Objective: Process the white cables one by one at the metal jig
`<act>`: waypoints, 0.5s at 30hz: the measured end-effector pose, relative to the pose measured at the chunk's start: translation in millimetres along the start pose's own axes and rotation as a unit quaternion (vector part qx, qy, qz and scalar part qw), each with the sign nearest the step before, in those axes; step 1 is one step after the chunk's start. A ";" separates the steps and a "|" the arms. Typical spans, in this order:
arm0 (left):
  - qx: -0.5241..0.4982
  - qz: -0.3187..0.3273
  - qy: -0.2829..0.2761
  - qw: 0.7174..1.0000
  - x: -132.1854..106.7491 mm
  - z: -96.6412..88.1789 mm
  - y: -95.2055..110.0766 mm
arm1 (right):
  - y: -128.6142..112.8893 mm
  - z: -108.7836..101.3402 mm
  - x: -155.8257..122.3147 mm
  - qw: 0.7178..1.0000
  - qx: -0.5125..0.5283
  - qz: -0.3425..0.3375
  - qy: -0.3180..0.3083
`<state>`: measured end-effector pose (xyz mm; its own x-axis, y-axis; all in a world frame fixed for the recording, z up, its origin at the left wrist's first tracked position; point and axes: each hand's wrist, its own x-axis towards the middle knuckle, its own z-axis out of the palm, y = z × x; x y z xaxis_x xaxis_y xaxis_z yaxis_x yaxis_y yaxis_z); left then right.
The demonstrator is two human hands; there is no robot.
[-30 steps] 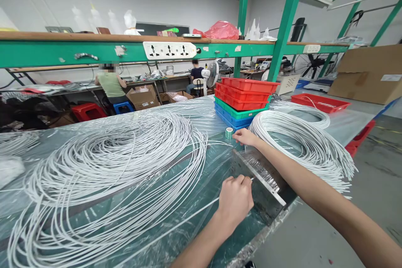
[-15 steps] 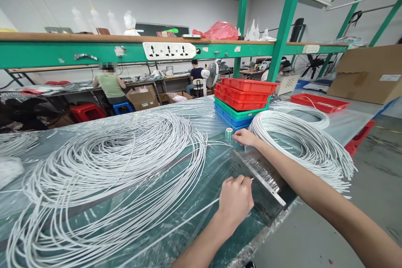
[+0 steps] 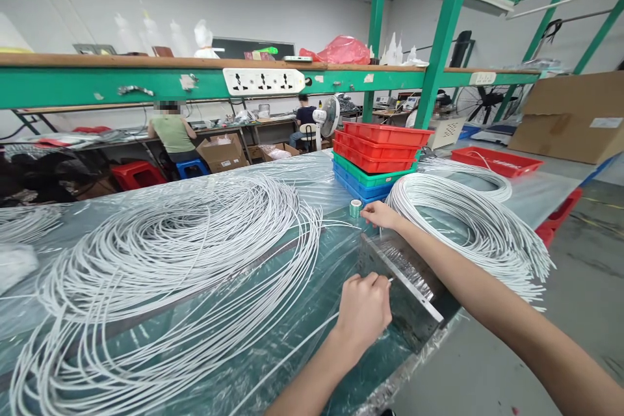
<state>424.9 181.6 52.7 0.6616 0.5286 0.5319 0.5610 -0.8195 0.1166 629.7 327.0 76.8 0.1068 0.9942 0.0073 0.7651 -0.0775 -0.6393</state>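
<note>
A single white cable (image 3: pixel 312 335) is pinched in the closed left hand (image 3: pixel 363 312) beside the metal block (image 3: pixel 402 286) on the counter (image 3: pixel 336 221). The far end is best pressed flat under the right hand (image 3: pixel 381 214), fingers curled down, so the cable is kept taut and straight.

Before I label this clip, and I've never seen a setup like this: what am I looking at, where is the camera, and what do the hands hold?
The camera sits on a person's head, looking forward and down, so both bare arms reach in from below. The left hand is closed around a thin white wire at the edge of a metal block. The right hand reaches further out and rests its fingers at the block's far end, next to a small green tape roll; whether it grips anything is not clear. The bench is covered in clear plastic sheet. A big loose coil of white wire lies on the left, a tighter bundle on the right, with stacked trays behind. Other people work at a bench in the background.
</note>
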 end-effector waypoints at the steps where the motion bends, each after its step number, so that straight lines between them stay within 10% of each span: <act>1: -0.006 0.000 -0.004 1.000 1.1 -2.1 -1.5 | -1.1 -1.1 -1.5 1.000 -0.018 -0.007 0.003; 9: -0.109 -0.069 0.147 0.981 7.4 -44.7 -11.6 | -47.1 0.0 -29.4 0.981 -0.058 -0.132 0.129; 12: -0.097 -0.091 0.248 0.960 -3.4 -74.0 -10.5 | -86.4 20.2 -79.2 0.962 0.054 -0.266 0.012; 15: -0.092 -0.110 0.292 0.946 -22.4 -102.3 -5.4 | -118.1 48.6 -153.4 0.884 0.163 -0.407 -0.159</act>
<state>356.1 151.5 126.0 0.1218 0.5230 0.8436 0.5215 -0.7568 0.3940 492.1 187.2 113.8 -0.6196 0.6846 0.3840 0.2766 0.6482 -0.7094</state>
